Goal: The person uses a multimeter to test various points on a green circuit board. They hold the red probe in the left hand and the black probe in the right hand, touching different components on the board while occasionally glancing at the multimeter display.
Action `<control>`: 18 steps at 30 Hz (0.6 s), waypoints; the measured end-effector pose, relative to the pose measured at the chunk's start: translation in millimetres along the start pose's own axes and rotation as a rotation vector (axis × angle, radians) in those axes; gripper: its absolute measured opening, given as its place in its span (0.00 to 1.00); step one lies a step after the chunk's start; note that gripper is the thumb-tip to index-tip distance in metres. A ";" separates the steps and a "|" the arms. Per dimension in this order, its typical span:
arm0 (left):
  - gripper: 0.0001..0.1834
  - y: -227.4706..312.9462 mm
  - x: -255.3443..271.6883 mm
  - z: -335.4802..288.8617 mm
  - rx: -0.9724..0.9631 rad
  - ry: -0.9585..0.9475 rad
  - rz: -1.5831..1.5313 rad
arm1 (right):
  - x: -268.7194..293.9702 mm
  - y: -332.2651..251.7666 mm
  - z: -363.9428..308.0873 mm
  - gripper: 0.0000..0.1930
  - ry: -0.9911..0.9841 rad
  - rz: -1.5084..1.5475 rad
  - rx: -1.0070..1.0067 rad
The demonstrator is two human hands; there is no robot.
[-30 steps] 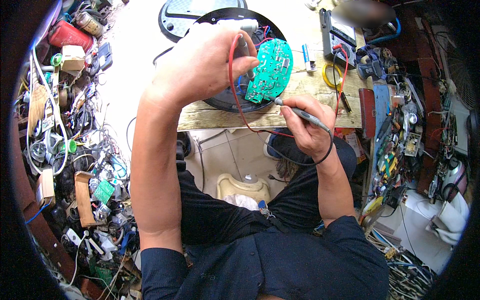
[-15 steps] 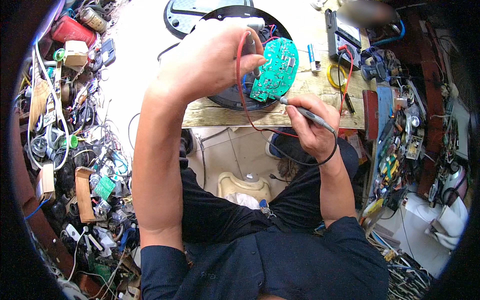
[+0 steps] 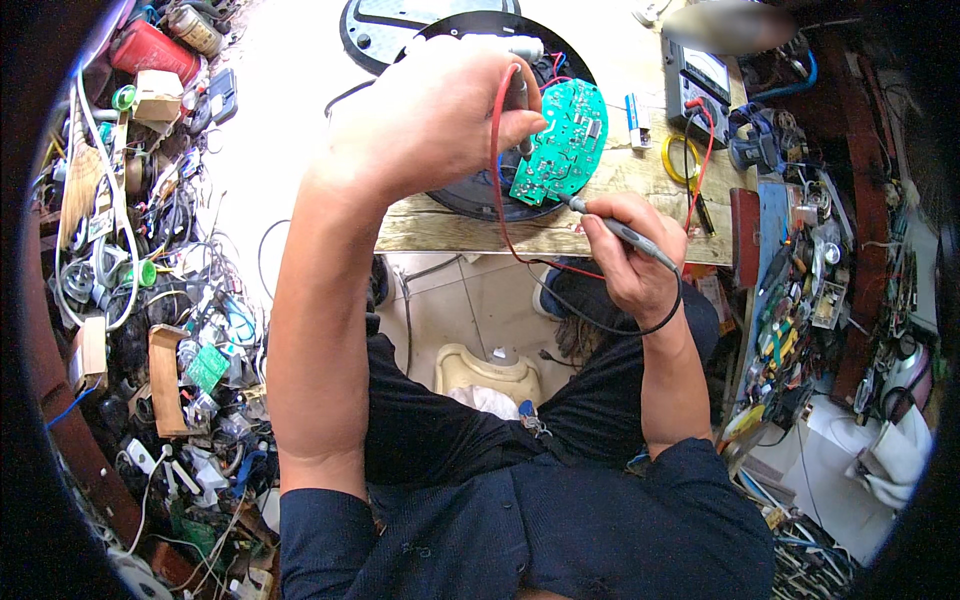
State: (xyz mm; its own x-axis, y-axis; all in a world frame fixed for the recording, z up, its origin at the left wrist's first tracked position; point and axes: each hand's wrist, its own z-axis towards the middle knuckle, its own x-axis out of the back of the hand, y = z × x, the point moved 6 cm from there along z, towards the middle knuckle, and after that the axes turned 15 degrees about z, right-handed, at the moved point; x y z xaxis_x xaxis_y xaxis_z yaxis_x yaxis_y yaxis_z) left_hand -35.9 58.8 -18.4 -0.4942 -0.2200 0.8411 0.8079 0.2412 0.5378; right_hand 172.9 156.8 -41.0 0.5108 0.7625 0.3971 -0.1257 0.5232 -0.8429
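Observation:
A green circuit board (image 3: 572, 135) leans in a round black housing (image 3: 470, 200) on the wooden bench. My left hand (image 3: 450, 115) grips a test probe (image 3: 519, 100) with a red lead; its lower end points down by the board's left edge, and I cannot tell whether the tip touches. In my right hand (image 3: 640, 250) a grey test probe (image 3: 628, 235) with a black lead is pinched, its tip at the board's lower edge. Both leads cross below the bench edge. An analog multimeter (image 3: 697, 80), with a red and a black lead plugged in, lies to the right.
Behind the housing lies a round grey cover (image 3: 400, 30). A yellow ring-shaped roll (image 3: 679, 163) and a small blue-and-white box (image 3: 637, 120) sit between board and meter. Piled parts and cables (image 3: 200, 330) crowd the left; tools (image 3: 775, 320) fill the right side.
The view has shifted slightly, so the bench items appear a little further right. Both hands keep their probes at nearly the same places on the board.

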 end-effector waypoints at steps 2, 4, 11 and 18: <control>0.14 0.4 0.6 -0.7 -0.007 0.016 0.010 | -0.3 -0.4 -0.3 0.07 0.003 -0.001 0.001; 0.14 1.1 1.6 -1.0 -0.014 0.031 0.008 | 0.0 0.0 -0.6 0.07 0.004 0.001 -0.019; 0.14 1.2 0.9 -1.7 -0.048 0.059 0.020 | 5.4 -14.0 -4.1 0.09 0.026 0.057 0.166; 0.12 0.1 -2.8 -5.7 -0.033 0.080 -0.069 | -2.6 -71.0 -26.6 0.13 0.078 0.380 0.061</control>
State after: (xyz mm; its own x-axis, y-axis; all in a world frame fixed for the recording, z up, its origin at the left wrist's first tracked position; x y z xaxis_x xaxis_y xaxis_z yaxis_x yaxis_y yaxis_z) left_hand -32.6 54.1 -21.0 -0.5223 -0.3104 0.7943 0.7840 0.1916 0.5905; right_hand 203.1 107.6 8.2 0.4806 0.8764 0.0298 -0.3676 0.2322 -0.9005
